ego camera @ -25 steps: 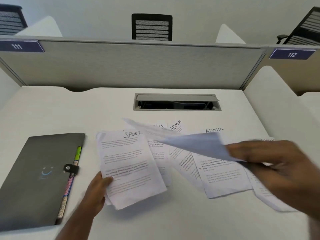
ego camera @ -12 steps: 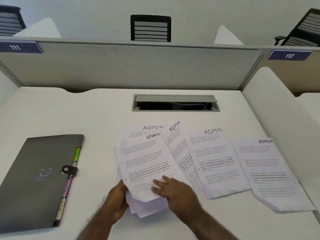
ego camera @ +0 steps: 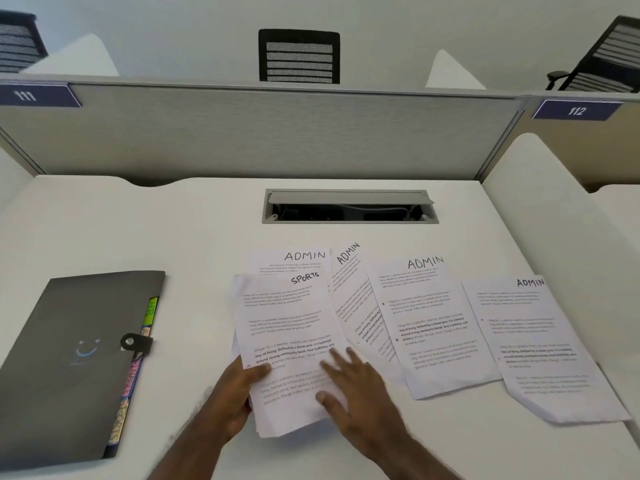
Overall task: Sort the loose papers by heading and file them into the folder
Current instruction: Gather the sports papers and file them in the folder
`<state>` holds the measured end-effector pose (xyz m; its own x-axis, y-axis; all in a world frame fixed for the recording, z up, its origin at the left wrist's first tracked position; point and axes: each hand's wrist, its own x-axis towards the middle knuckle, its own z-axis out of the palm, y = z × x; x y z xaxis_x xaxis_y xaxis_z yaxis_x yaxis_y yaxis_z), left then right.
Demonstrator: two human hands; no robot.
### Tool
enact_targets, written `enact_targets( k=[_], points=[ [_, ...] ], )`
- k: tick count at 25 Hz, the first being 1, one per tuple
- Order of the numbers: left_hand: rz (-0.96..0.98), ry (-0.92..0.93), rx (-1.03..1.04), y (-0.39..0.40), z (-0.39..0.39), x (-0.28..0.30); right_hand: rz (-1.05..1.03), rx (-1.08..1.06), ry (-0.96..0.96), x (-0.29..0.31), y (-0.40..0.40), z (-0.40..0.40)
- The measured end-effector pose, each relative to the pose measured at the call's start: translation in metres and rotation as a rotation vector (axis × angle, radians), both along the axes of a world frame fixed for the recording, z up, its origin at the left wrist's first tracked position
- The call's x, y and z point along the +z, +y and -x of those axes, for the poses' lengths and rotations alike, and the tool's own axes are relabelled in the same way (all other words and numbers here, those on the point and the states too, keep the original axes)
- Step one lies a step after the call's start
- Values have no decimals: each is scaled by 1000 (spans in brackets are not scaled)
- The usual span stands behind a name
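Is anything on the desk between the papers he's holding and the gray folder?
No. Only bare desk lies between the SPORTS pile and the folder. But the folder is shut: its snap strap is fastened over the edge, so that must be undone first. The left hand grips the pile; the right hand lies flat on it.

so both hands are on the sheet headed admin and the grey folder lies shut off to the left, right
Not quite. In the head view the sheet under both hands is headed SPORTS, not ADMIN. The left hand grips its left edge, the right hand lies flat on it. The grey folder does lie shut to the left.
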<state>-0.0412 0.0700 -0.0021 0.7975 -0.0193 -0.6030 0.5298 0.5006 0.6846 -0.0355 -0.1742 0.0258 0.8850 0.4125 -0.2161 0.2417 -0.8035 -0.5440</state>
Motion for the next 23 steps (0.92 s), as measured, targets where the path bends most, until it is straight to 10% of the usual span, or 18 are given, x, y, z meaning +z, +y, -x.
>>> enact_targets(
  k=[6, 12, 23],
  points=[
    [144, -70, 147, -11, -4, 26, -607, -837, 389, 19, 12, -3],
    [227, -158, 208, -49, -8, 47, -1452, -1143, 872, 31, 25, -13],
    [278, -122, 263, 22, -12, 58, -1135, -779, 576, 48, -35, -39]
  ],
)
